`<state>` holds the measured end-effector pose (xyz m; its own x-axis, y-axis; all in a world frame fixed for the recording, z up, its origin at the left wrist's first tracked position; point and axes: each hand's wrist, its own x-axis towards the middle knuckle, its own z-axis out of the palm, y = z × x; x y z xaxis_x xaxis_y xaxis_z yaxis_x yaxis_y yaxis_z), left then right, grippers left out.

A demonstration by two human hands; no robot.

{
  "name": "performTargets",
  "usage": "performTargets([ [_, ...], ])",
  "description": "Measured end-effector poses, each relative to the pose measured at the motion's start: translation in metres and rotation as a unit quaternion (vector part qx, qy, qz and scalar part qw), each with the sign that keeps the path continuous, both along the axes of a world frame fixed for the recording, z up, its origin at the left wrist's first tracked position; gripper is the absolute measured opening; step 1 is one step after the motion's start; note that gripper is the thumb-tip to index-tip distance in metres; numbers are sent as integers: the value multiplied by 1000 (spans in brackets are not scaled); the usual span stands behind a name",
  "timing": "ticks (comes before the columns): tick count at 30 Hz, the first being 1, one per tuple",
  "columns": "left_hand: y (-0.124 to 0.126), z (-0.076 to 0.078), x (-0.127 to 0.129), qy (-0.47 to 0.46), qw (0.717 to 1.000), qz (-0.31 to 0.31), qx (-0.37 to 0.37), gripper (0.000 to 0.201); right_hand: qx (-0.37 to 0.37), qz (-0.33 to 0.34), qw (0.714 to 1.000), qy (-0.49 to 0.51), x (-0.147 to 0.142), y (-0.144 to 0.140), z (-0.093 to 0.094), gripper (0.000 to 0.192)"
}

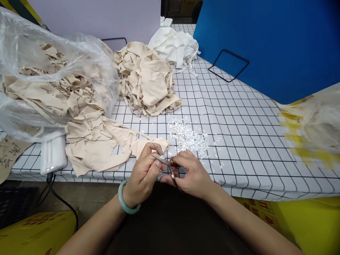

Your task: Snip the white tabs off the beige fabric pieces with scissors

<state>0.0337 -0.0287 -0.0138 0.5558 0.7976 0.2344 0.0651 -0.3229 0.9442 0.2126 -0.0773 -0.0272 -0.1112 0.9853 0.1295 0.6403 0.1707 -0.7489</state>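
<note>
My left hand point(145, 170), with a jade-green bangle point(125, 202) at the wrist, is closed in a pinch at the edge of a beige cloth piece point(101, 141) that trails away to the left. The exact bit between its fingertips is hidden. My right hand point(195, 174) has its thumb and fingers in the handle loops of a pair of scissors point(165, 161). Their blades are parted and point left, right at my left fingertips. Just beyond my hands lies a scatter of small white slips point(188, 138).
A clear plastic bag point(106, 81) of beige cloth pieces stands at left, beside a beige pile point(151, 78) and a white cloth pile point(175, 46). A white power bank point(54, 152) with a cable sits near the front edge. A blue panel point(265, 46) rises at right, near another plastic bag point(324, 120).
</note>
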Motion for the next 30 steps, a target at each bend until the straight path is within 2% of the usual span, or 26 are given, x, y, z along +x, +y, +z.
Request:
performTargets([
  [7,0,-3,7,21,999,-24,-8,33,25,-20,999,-19,8,-10,-12,43],
  [16,5,-14,32,26,995,-80,-49,31,31,-71,995,-59,27,-24,-27,42],
  [23,4,-12,38,28,994,-94,-51,31,-33,-90,994,-57,25,-27,-22,45],
  [30,3,-15,35,19,993,-105,-43,31,-16,-84,995,-45,23,-23,-17,47],
])
